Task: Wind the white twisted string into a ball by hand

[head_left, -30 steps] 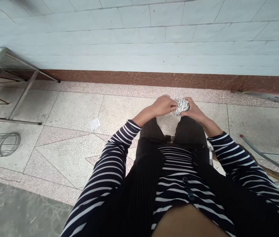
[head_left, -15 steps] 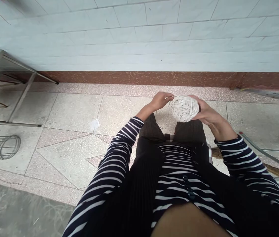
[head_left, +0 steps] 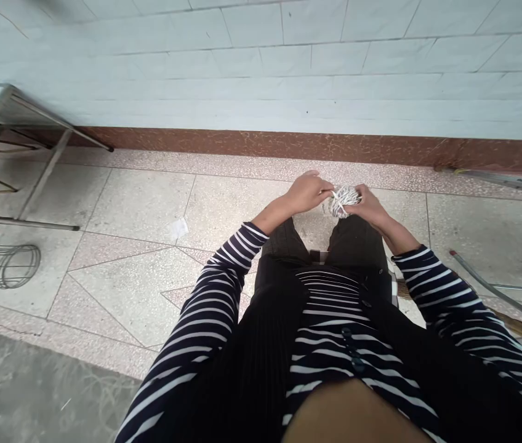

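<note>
A ball of whitish yarn (head_left: 345, 200), flecked with dark specks, is held above the floor just beyond my knees. My right hand (head_left: 369, 208) grips it from the right, fingers behind and thumb in front. On the left side of the ball, my left hand (head_left: 308, 193) pinches a strand of the yarn between thumb and fingertips. That strand crosses the near face of the ball. Part of the ball is hidden behind my right fingers.
A metal-framed table (head_left: 58, 154) stands at the left by the tiled wall (head_left: 261, 80). Below it lies a wire rack (head_left: 18, 266). A scrap of white paper (head_left: 179, 229) is on the floor. Metal legs (head_left: 496, 289) stand at the right.
The yarn ball has turned and now shows a smaller side. My right hand has drawn left and wraps it more closely. My left hand has moved slightly right, nearer the ball.
</note>
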Demonstrator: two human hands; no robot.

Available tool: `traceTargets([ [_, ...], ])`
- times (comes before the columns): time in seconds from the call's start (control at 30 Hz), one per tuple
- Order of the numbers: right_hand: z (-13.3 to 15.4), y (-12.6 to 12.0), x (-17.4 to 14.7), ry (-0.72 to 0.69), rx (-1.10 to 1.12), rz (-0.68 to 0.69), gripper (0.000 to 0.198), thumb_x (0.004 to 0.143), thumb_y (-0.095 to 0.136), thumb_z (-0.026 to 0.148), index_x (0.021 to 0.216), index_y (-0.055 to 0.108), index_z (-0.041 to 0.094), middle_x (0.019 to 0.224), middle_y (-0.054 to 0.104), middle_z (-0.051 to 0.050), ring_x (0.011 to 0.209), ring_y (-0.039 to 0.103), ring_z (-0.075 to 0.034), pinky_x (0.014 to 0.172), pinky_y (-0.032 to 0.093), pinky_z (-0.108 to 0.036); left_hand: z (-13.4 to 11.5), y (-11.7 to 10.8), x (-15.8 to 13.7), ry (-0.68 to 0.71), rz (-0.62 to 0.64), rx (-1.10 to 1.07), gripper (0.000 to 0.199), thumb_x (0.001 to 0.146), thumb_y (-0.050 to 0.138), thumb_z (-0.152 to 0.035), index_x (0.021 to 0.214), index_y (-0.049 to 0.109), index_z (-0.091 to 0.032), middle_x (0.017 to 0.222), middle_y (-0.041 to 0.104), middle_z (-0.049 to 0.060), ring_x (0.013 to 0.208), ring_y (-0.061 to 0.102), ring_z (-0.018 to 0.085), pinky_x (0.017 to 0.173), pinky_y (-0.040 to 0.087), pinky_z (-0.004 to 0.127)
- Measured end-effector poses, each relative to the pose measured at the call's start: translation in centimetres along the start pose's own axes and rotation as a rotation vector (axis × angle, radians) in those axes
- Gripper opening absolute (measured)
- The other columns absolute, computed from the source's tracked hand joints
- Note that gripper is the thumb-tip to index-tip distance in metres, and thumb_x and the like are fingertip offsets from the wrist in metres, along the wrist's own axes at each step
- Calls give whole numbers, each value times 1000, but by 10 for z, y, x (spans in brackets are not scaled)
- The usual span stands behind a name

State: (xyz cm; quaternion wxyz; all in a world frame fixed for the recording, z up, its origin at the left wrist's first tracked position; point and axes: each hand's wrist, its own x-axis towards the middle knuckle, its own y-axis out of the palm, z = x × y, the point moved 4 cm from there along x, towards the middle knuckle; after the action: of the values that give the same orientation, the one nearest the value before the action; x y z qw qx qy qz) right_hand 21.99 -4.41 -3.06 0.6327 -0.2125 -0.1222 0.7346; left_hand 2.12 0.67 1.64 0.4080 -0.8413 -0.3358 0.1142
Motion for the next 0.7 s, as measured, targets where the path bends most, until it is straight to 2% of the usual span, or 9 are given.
traceTargets([
  [0.07, 2, 15, -13, 38, 132, 112, 72, 68, 90, 47, 133, 64, 32, 125, 74, -11, 126, 67, -43, 104, 59, -68, 4, -9, 8, 42, -19, 48, 26, 105, 60, -28, 86, 77, -21, 89, 79, 5, 93, 71, 22, 130, 34, 52],
  [0.13, 8, 22, -21, 69, 207, 149, 67, 70, 87, 46, 133, 68, 33, 119, 78, -9, 121, 71, -41, 101, 62, -65, 10, -13, 14, 55, -29, 43, 25, 106, 59, -30, 92, 78, -21, 98, 81, 6, 101, 72, 23, 133, 31, 53],
  [0.3, 20, 25, -26, 168, 644, 227, 65, 76, 82, 50, 137, 70, 30, 125, 81, -12, 125, 73, -40, 99, 64, -64, 25, -17, 26, 21, -97, 23, 24, 108, 57, -30, 101, 79, -21, 111, 82, 8, 109, 71, 24, 130, 33, 50],
  [0.43, 29, 23, -36, 189, 732, 186, 69, 73, 86, 42, 140, 69, 32, 129, 81, -10, 128, 72, -39, 103, 63, -63, 40, -13, 30, -16, -137, -18, 27, 107, 58, -30, 90, 76, -19, 99, 80, 7, 100, 69, 22, 116, 44, 41],
  [0.57, 51, 10, -44, 149, 810, 123, 73, 66, 92, 30, 136, 70, 31, 126, 81, -8, 130, 71, -40, 108, 60, -61, 53, 12, 26, -140, -149, -149, 30, 104, 57, -25, 80, 72, -16, 86, 76, 5, 87, 67, 20, 90, 48, 31],
  [0.63, 63, -2, -37, 86, 824, 68, 73, 63, 94, 32, 133, 70, 32, 126, 80, -8, 131, 69, -40, 107, 60, -60, 54, 33, 18, -215, -135, -235, 30, 101, 57, -22, 76, 72, -14, 81, 74, 3, 82, 65, 18, 83, 47, 28],
  [0.7, 69, -19, -19, 6, 784, -18, 72, 65, 93, 39, 132, 67, 34, 128, 77, -8, 134, 67, -39, 106, 61, -58, 47, 57, 6, -248, -54, -336, 30, 99, 60, -22, 73, 72, -14, 79, 74, 2, 77, 63, 15, 80, 46, 27],
])
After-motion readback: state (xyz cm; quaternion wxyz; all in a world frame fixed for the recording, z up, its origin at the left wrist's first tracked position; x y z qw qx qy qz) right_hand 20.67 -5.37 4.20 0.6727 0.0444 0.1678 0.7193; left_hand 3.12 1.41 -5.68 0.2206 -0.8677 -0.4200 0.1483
